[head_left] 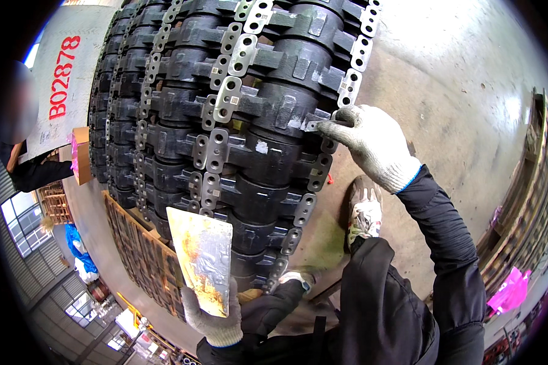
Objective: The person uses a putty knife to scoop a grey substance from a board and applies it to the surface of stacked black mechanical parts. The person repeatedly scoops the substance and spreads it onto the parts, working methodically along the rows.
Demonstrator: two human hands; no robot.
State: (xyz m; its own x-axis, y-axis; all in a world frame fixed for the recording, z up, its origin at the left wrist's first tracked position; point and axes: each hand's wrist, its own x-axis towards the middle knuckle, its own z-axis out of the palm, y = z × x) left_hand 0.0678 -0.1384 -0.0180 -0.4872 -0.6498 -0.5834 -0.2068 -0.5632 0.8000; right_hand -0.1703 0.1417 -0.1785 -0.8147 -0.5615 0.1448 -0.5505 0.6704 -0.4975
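Black track chain links (pixel 286 112) with bare metal faces lie in rows in front of me. In my left hand (pixel 216 319), gloved in grey-white knit, is a flat rectangular silvery sheet (pixel 204 261) with yellow-brown stains. It is held at its lower end, over the near part of the rows. My right hand (pixel 371 143), in a white knit glove, reaches to the right edge of the nearest row. Its thumb and fingers are pinched together beside a link; a small pale piece shows at the fingertips, too small to name.
A wooden pallet (pixel 143 249) lies under the rows at left, and more pallets (pixel 523 201) stand at far right. A cardboard box (pixel 81 155) and a grey panel (pixel 73 73) are near another person (pixel 27 170). Pink plastic (pixel 510 291) lies right. My shoe (pixel 365 207) rests on concrete.
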